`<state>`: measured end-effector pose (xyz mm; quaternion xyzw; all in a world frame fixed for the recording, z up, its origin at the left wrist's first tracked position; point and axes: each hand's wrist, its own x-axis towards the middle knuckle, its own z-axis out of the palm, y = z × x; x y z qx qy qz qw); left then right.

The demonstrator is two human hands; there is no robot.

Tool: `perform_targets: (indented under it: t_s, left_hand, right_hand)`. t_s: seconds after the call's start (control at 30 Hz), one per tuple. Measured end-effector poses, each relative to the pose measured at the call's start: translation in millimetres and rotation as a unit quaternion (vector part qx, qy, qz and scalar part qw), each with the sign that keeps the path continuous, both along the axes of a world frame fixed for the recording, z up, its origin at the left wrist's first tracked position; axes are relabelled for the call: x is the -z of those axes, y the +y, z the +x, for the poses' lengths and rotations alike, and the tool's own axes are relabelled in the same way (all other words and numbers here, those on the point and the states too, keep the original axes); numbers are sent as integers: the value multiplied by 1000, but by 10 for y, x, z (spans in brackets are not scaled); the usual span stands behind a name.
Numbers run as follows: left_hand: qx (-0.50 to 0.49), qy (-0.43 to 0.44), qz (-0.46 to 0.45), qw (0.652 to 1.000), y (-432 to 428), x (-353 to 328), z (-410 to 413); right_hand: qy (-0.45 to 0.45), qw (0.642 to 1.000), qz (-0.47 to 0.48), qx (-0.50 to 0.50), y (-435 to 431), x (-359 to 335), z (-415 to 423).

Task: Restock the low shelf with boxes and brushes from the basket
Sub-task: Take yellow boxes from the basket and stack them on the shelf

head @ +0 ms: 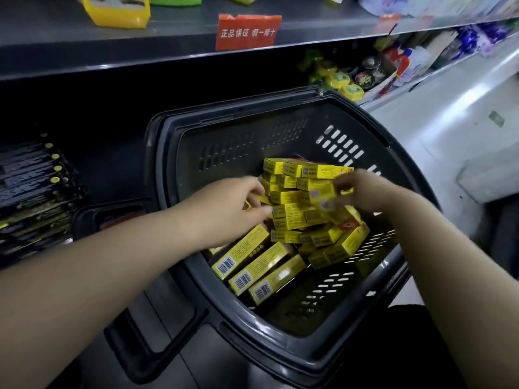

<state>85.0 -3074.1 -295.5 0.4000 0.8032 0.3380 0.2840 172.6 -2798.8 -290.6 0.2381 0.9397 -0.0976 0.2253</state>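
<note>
The basket (280, 113) is dark matt plastic with holes. The yellow boxes (292, 220) look like smooth, shiny card. The shelf (168, 37) looks like grey metal.

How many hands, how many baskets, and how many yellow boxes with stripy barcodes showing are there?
hands: 2, the left hand and the right hand
basket: 1
yellow boxes with a barcode showing: 3
total: 6
</note>
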Motion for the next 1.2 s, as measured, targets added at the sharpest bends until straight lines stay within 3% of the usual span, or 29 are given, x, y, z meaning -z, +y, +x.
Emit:
perform_targets:
  t_s: [0.07, 0.1, 0.17, 0.23, 0.3, 0.37, 0.47, 0.53, 0.63, 0.77, 0.87, 1.03, 1.13, 1.2]
  left_hand:
    - [-133, -193, 44, 971, 41, -36, -26]
    - [-190, -324, 62, 925, 50, -58, -50]
    - [-248, -512, 84, 818, 38, -88, -95]
    - [-255, -578, 111, 767, 20, -96, -113]
    - [-284, -581, 148, 748, 27, -85, -110]
    - [-322, -568, 170, 739, 43, -76, -113]
    - [-336, -555, 193, 736, 58, -70, -129]
    - [-336, -546, 203, 740, 69, -65, -139]
    - [-329, -539, 204, 748, 89, -45, -125]
    - [-331, -535, 189, 754, 77, 7, -118]
    - [-287, -593, 178, 731, 63, 6, -131]
    - [-263, -568, 139, 767, 102, -79, -87]
    - [-233, -621, 167, 730, 47, -73, -22]
    - [-221, -601, 216, 737, -70, -23, -26]
  right_hand:
    - [122, 981, -146, -43, -311, -330, -70]
    - [176, 958, -212, -84, -493, -451, -91]
    - [248, 924, -227, -184, -850, -562, -127]
    - [279, 902, -189, -269, -1120, -533, -155]
    - [287, 896, -162, -297, -1223, -469, -168]
    - [286, 909, -156, -261, -1124, -397, -182]
    - [261, 953, -92, -120, -753, -220, -252]
    - [197, 980, -34, -6, -415, -28, -319]
    - [100, 985, -28, 139, -51, 269, -347]
    - [29, 992, 21, 121, 178, 619, -340]
    - [71, 988, 117, 66, 243, 724, -368]
    - [104, 971, 216, -10, 154, 543, -369]
    - [256, 954, 156, -17, -62, 164, -382]
    - [351, 935, 38, 31, -283, -124, -370]
